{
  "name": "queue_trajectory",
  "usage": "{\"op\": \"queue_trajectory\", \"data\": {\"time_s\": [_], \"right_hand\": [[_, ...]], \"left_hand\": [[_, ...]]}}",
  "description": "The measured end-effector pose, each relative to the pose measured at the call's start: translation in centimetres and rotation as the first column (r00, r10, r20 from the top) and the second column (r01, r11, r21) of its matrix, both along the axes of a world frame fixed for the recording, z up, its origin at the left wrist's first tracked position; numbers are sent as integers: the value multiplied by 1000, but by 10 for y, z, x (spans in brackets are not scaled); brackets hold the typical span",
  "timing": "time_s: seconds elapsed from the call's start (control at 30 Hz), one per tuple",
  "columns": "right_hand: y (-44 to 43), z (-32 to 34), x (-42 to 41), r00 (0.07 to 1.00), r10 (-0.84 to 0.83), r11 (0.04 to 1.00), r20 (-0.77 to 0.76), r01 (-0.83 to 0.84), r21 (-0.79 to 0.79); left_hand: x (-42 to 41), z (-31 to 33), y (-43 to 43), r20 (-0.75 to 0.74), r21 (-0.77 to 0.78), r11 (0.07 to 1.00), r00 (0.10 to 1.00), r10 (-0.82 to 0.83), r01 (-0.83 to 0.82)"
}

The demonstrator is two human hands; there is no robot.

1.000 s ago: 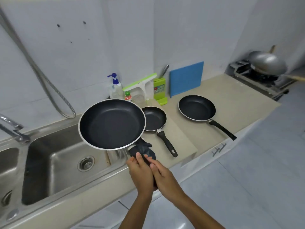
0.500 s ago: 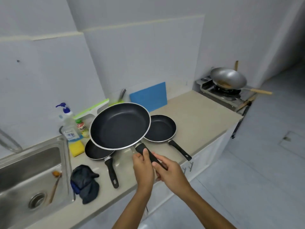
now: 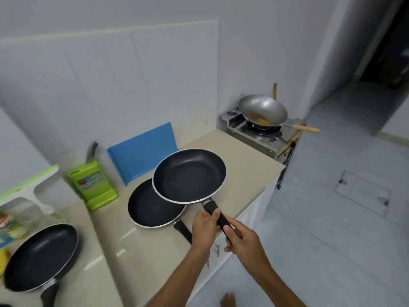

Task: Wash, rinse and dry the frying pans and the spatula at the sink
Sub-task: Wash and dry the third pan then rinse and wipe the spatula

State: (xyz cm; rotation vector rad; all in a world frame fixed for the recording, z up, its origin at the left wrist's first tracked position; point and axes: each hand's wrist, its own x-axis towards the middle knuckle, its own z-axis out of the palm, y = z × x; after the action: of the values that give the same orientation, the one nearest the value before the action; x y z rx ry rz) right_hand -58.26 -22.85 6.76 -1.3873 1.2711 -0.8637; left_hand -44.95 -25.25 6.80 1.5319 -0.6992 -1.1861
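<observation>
Head view: left hand [image 3: 204, 227] and right hand [image 3: 244, 239] clasp handle of raised frying pan [image 3: 189, 175]

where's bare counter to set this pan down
Bare counter runs from the held pan right to the stove; another strip lies between the middle pan and the left pan. Crowded at the wall: knife block, blue board.

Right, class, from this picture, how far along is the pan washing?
Looks done: the left pan and middle pan lie on the counter, showing no residue. In hand: the left hand and right hand grip the third pan by its handle, above the middle pan, probably to set it down. Left: spatula and sink are out of view, so that cannot be judged.
</observation>
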Motion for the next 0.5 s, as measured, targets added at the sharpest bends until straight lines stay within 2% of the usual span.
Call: {"op": "queue_trajectory", "data": {"time_s": [0.23,0.5], "right_hand": [[-132,-14,-60,986,-41,997,-160,51,57],[-252,-39,-90,991,7,990,-134,12,141]], "left_hand": [[-64,-29,-137,-133,85,996,991,-25,36],[-90,-52,-252,-101,199,980,995,-6,27]]}}
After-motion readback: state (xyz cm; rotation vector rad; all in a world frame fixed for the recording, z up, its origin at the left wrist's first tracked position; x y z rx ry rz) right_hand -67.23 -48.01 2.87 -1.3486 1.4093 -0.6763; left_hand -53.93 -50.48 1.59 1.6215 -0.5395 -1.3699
